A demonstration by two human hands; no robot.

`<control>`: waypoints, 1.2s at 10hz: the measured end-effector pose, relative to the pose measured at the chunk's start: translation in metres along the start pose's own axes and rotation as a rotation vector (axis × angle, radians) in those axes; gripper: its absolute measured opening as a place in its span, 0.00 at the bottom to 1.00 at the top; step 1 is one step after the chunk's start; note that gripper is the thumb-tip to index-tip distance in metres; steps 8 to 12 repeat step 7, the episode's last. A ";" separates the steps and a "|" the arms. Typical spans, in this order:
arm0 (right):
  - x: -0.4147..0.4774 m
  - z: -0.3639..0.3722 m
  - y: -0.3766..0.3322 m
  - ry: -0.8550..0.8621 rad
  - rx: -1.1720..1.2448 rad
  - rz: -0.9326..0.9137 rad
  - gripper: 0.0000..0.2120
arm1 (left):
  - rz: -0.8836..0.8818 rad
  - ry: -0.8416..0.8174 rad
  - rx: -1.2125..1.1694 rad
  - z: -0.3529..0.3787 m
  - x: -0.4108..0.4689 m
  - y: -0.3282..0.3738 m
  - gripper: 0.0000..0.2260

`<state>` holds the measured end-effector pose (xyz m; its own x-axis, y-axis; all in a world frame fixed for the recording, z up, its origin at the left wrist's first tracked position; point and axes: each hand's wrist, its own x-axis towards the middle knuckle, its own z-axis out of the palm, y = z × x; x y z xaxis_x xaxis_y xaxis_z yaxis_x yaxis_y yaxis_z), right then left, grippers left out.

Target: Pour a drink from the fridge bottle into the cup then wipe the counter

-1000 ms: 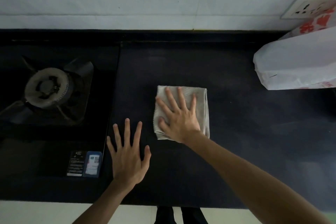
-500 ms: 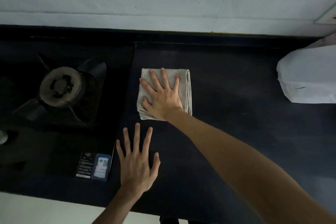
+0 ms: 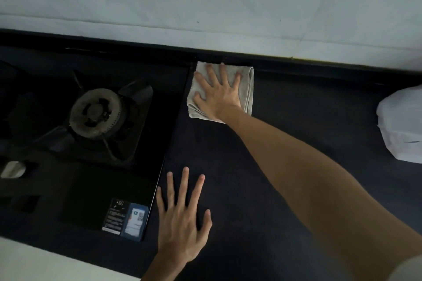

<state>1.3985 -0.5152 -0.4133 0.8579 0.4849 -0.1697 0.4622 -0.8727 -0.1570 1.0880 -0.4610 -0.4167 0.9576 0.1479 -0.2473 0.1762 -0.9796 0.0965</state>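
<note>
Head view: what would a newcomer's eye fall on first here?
The right hand lies flat on a grey cloth at the back of the dark counter. The left hand is spread near the front edge. A gas burner sits to the left, a white bag at the right edge.

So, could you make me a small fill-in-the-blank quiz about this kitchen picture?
1. The right hand presses flat on a folded ____.
2. The left hand lies flat on the counter, holding ____.
3. The burner lies to the ____ of both hands.
Missing words: cloth; nothing; left.
</note>
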 end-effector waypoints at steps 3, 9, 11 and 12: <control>-0.005 -0.006 -0.002 -0.065 -0.035 -0.013 0.31 | -0.013 -0.007 -0.018 -0.002 0.001 0.001 0.35; -0.134 -0.030 0.017 -0.137 -0.035 0.050 0.27 | -0.026 -0.012 -0.002 -0.007 -0.004 0.002 0.34; -0.134 -0.030 0.017 -0.137 -0.035 0.050 0.27 | -0.026 -0.012 -0.002 -0.007 -0.004 0.002 0.34; -0.134 -0.030 0.017 -0.137 -0.035 0.050 0.27 | -0.026 -0.012 -0.002 -0.007 -0.004 0.002 0.34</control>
